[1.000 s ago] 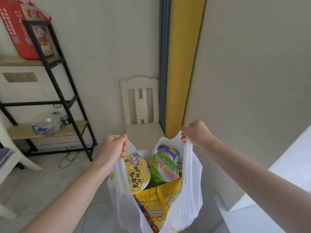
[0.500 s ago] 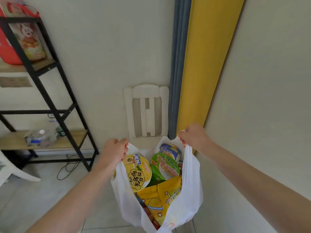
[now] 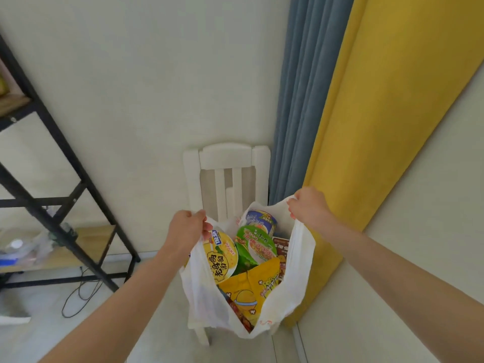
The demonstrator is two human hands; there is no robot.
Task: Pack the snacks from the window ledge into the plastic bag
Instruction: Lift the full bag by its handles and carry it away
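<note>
A white plastic bag point(image 3: 293, 292) hangs open in front of me, held up by both handles. My left hand point(image 3: 187, 229) grips the left handle and my right hand point(image 3: 307, 204) grips the right one. Inside I see a yellow noodle cup point(image 3: 221, 258), a green noodle cup point(image 3: 256, 246), a blue-topped cup point(image 3: 262, 218) and a yellow snack packet point(image 3: 251, 289). A dark red packet point(image 3: 280, 247) shows at the right side. The window ledge is out of view.
A white wooden chair point(image 3: 226, 179) stands against the wall just behind the bag. Blue and yellow curtains point(image 3: 372, 127) hang to the right. A black metal shelf rack point(image 3: 52, 184) with a wooden board stands at the left, with a cable on the floor below.
The view has swung right and upward; the rack slid left, the red bag on its top left the frame, and the curtains fill more of the frame. Both hands keep holding the bag handles.
</note>
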